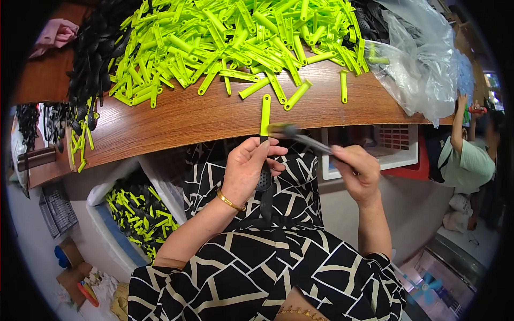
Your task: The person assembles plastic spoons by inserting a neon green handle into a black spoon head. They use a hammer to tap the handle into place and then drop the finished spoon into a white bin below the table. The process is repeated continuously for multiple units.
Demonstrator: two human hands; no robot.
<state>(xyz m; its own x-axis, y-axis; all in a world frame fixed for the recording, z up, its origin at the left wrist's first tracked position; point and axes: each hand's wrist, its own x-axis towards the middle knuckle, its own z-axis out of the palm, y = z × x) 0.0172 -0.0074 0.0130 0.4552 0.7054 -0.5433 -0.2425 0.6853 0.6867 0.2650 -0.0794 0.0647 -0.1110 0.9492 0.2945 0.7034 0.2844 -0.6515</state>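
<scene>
My left hand (pixel 247 166) grips a tool with a lime-green handle (pixel 265 113) pointing up and a black perforated head (pixel 263 181) hanging below the palm. My right hand (pixel 357 170) holds a thin brush (pixel 300 137) by its handle, its bristles touching the green handle just above my left fingers. Both hands hover over my lap, just in front of the wooden table edge (pixel 203 128).
A big heap of lime-green handles (pixel 230 37) covers the table, with black parts (pixel 96 48) at its left. A clear plastic bag (pixel 423 59) lies at the right. A bin of assembled pieces (pixel 140 214) stands lower left. Another person (pixel 463 155) sits at the right.
</scene>
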